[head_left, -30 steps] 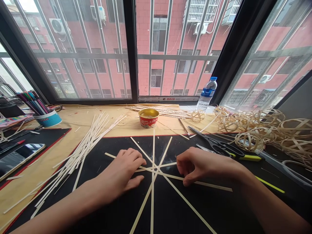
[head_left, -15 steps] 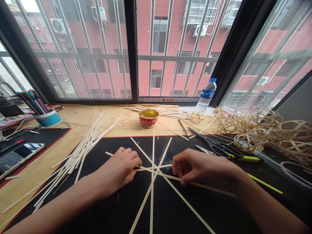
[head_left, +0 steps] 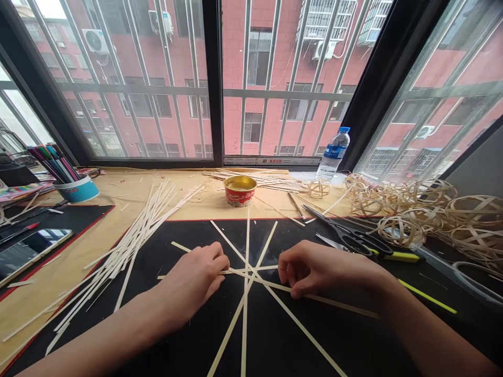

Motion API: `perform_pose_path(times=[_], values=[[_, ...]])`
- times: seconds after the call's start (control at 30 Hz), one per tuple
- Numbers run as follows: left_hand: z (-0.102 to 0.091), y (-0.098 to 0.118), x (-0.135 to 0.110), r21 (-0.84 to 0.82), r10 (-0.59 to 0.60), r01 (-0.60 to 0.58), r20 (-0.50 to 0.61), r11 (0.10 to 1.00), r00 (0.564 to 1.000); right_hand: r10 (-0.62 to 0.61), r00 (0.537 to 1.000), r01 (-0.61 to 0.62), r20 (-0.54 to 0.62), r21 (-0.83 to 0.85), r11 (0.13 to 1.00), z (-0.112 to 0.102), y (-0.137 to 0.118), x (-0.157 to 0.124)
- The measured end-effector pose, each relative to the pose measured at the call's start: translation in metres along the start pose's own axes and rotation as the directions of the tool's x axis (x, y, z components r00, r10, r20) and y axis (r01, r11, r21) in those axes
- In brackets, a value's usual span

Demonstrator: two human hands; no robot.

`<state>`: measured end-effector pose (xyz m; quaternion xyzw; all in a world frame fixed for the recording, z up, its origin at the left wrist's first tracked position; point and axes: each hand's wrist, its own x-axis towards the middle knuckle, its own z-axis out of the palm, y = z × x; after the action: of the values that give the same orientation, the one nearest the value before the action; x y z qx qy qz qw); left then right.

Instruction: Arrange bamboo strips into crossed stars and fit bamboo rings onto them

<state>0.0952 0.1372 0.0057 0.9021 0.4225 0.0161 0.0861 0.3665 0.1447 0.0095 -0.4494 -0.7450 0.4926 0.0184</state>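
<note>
Several pale, flat bamboo strips cross in a star shape on a black mat. My left hand is closed over the strips left of the crossing, with its thumb and fingers near the slanting strip. Two strip ends stick out beyond that hand on its far left side. My right hand pinches the slanting strip between thumb and fingers, right of the crossing. Its curled fingers also rest by the end of a nearly level strip. The right wrist hides the far end of the slanting strip.
Loose strips lie fanned out at left. Behind the mat stand a red tin and a water bottle. Scissors, a yellow-and-black cutter and woven bamboo balls are at right; a phone lies left.
My left hand has shifted slightly, its thumb drawing in under the fingers. Another strip end now shows to its left. The right hand stays put.
</note>
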Motion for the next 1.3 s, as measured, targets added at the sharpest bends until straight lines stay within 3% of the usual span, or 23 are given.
perform_pose_path(times=[0.17, 0.43, 0.73, 1.0, 1.3], values=[[0.003, -0.002, 0.001, -0.084, -0.043, 0.043, 0.001, 0.996, 0.999, 0.007, 1.000, -0.009, -0.025, -0.087, 0.996, 0.001, -0.002, -0.001], [0.010, -0.008, 0.004, -0.161, 0.024, -0.028, -0.032, 0.987, 0.999, -0.007, 1.000, 0.005, -0.021, -0.087, 0.996, 0.002, 0.001, 0.000], [0.012, -0.003, 0.005, -0.111, 0.080, -0.086, -0.062, 0.990, 0.995, -0.003, 1.000, 0.002, -0.019, -0.068, 0.998, 0.001, 0.000, 0.000], [0.021, -0.006, 0.003, -0.045, 0.151, -0.160, -0.159, 0.986, 0.976, 0.002, 1.000, -0.003, -0.014, -0.060, 0.998, 0.002, 0.002, 0.002], [0.011, 0.001, 0.003, -0.011, 0.121, -0.122, -0.071, 0.992, 0.990, 0.000, 1.000, -0.002, -0.019, -0.088, 0.996, -0.001, 0.002, 0.000]])
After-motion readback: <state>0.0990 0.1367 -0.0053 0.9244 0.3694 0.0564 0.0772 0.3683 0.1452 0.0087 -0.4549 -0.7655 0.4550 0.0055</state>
